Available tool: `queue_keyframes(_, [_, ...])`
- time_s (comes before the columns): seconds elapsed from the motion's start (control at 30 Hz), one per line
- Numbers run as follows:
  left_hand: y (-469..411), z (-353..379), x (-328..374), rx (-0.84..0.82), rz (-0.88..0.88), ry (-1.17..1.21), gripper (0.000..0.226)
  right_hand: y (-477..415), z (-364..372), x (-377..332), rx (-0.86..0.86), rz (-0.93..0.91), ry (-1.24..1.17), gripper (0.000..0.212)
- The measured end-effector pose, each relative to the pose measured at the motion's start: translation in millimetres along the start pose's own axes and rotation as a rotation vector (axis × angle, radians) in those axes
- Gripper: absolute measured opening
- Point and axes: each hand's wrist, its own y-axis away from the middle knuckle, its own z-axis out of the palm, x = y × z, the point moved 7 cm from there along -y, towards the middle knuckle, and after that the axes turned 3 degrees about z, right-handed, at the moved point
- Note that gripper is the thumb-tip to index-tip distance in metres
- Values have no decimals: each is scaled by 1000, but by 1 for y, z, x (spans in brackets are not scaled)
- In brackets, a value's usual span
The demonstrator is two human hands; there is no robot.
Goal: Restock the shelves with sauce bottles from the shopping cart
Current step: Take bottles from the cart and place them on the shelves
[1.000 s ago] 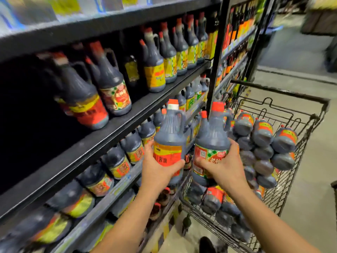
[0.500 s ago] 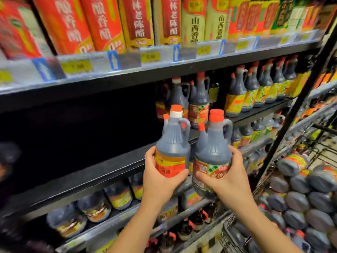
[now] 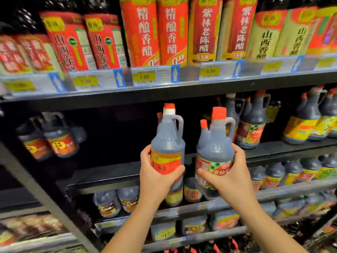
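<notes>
Left hand (image 3: 155, 179) gripping dark plastic sauce bottle with orange-red label (image 3: 167, 143), fingers curled round its base. Right hand (image 3: 231, 179) wrapping fingers round dark green-checked-label bottle (image 3: 215, 148). The 2 bottles hanging upright before black metal shelf (image 3: 109, 174).

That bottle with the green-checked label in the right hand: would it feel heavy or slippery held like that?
Probably heavy for its size: the bottle looks full of dark liquid nearly to the neck. Likely stiff: the right hand wraps its lower body without denting it. Possibly slippery, as the grip sits on the label, not the handle.
</notes>
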Motion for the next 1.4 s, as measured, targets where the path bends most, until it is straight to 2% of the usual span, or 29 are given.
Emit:
queue_keyframes(0.33, [-35, 3, -11, 97, -26, -61, 83, -68, 27, 1, -44, -34, -5, 91])
queue_keyframes(0.47, [-51, 10, -27, 136, -64, -89, 91, -91, 42, 12, -53, -19, 53, 81])
queue_keyframes(0.6, [-65, 14, -42, 169, -73, -117, 98, -109, 53, 19, -22, -45, 64, 97])
queue_keyframes(0.77, [-85, 20, -61, 211, -117, -102, 99, -128, 69, 28, 0, -82, 5, 106])
queue_keyframes(1.0, [-116, 36, -80, 187, -111, -101, 100, -160, 93, 44, -40, 41, -22, 114])
queue_keyframes(1.13, [-124, 44, -89, 174, -156, -130, 108, -172, 95, 44, 8, 16, 129, 113])
queue_keyframes(1.4, [-133, 59, -92, 74, -242, -243, 104, -179, 96, 37, 25, 49, 334, 105])
